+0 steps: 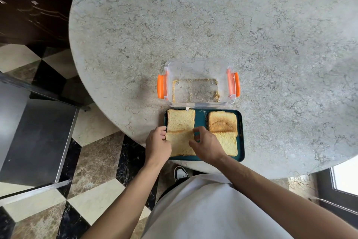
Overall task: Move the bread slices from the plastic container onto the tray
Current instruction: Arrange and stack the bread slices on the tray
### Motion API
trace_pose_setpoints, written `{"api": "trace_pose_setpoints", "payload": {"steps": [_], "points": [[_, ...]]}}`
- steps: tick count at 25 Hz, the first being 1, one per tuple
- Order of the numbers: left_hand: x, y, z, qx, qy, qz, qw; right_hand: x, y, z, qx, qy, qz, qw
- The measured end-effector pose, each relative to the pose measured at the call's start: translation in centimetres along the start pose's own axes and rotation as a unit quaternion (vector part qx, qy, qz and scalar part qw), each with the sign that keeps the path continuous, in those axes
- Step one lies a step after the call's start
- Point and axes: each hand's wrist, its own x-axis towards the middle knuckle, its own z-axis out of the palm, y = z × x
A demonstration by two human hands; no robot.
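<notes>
Hands, left point(157, 143) and right point(205, 145), pinch the near-left bread slice point(181, 145) on the tray point(201, 119) at the tabletop's point(271, 64) near edge; container point(198, 84) holds crumbs.

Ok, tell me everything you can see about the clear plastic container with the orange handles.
The plastic container is a clear, rectangular tub with an orange latch handle on each short end. It has no lid on and stands upright on the stone table, its near edge close against the far edge of the tray. No bread is left inside, only crumbs gathered along the floor's edges. Neither hand touches it.
</notes>
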Motion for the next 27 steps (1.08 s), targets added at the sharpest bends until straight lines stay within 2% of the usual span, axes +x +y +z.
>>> {"api": "trace_pose_setpoints", "payload": {"steps": [8, 13, 18, 27], "points": [[-1.3, -0.2, 0.6, 0.017, -0.017, 0.035, 0.999, -1.1, 0.5, 0.4, -0.021, 0.006, 0.032, 0.999], [-2.2, -0.2, 0.7, 0.106, -0.006, 0.12, 0.987, -1.4, 0.1, 0.7, -0.021, 0.004, 0.029, 0.999], [-2.7, -0.8, 0.7, 0.121, -0.052, 0.171, 0.976, -1.4, 0.2, 0.8, -0.014, 0.016, 0.032, 0.999], [-2.5, -1.4, 0.4, 0.132, -0.067, 0.192, 0.97, -1.8, -0.2, 1.2, -0.01, 0.021, 0.015, 1.0]]}}
